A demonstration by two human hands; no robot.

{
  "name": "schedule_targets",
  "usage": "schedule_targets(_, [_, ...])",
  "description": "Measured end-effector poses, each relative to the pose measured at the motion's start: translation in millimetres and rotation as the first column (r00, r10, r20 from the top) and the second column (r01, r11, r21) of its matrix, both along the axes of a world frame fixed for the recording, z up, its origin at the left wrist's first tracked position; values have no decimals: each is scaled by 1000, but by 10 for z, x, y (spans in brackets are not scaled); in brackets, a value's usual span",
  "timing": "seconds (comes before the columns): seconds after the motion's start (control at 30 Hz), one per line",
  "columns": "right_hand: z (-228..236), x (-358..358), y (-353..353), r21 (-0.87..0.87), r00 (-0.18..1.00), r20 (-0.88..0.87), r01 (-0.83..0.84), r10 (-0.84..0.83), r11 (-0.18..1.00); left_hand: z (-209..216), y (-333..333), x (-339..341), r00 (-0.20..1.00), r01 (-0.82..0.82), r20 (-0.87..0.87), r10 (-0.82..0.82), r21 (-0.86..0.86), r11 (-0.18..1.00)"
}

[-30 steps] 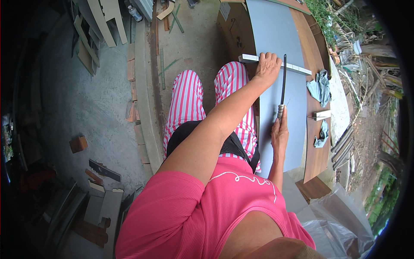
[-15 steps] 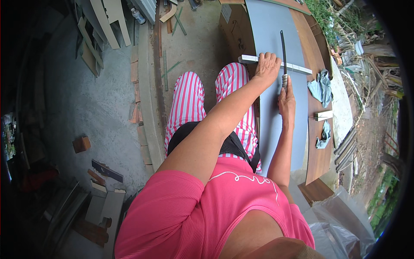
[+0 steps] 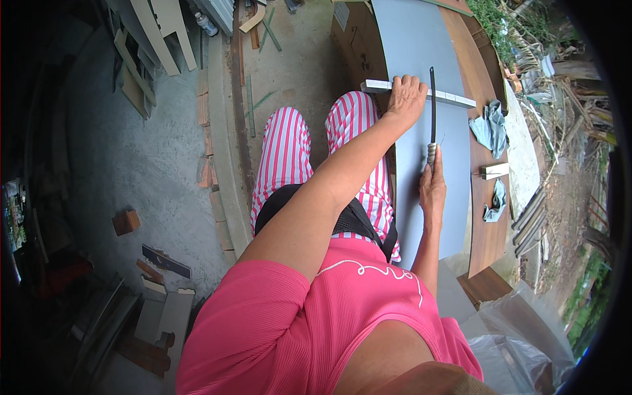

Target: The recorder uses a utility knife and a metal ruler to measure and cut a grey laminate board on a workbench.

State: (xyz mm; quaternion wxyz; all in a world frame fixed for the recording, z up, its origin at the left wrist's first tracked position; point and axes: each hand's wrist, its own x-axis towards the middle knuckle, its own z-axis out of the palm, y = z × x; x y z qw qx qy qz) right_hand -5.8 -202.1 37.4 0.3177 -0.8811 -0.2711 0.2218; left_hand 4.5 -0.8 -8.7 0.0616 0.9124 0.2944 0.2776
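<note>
My left hand [image 3: 407, 100] is closed over a long, pale silvery bar [image 3: 454, 99], holding it crosswise on a grey board [image 3: 421, 39]. Thin cross lines mark the bar's right part. In my right hand [image 3: 432, 189] is the wrapped handle of a hacksaw blade [image 3: 433, 108]. The narrow dark blade points away from me and crosses the bar just right of my left hand. Whether its edge touches the bar, I cannot tell. My fingers partly hide the handle.
A brown wooden panel [image 3: 484, 227] runs along the board's right side, with crumpled grey-blue cloths [image 3: 490, 128] and a small pale block [image 3: 495, 171] on it. A cardboard box [image 3: 359, 43] stands at the board's left. Offcuts [image 3: 168, 260] and a brick-like block [image 3: 126, 222] lie on the floor.
My right hand has drawn the hacksaw blade back toward me, so its far tip is now closer to the bar. My left hand stays on the bar.
</note>
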Motion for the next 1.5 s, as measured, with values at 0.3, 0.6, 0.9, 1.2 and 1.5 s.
schedule_targets(0.3, [281, -121, -141, 164, 991, -105, 94, -77, 982, -47, 15, 10, 1000, 13, -6, -13, -8, 1000])
schedule_targets(0.6, [178, 299, 70, 191, 989, -119, 111, -89, 975, 3, 17, -30, 999, 46, -4, -46, 3, 999])
schedule_targets(0.9, [-25, 268, 15, 240, 990, -103, 116, -94, 964, -48, 114, -12, 995, 97, 7, -98, 54, 994])
schedule_targets(1.2, [-17, 308, 113, 163, 989, -117, 111, -92, 980, -19, 169, -45, 994, 103, 16, -105, 68, 992])
schedule_targets(1.5, [-206, 787, 620, 138, 991, 132, -51, 33, 989, 72, 129, -26, 996, 75, 38, -77, 47, 996])
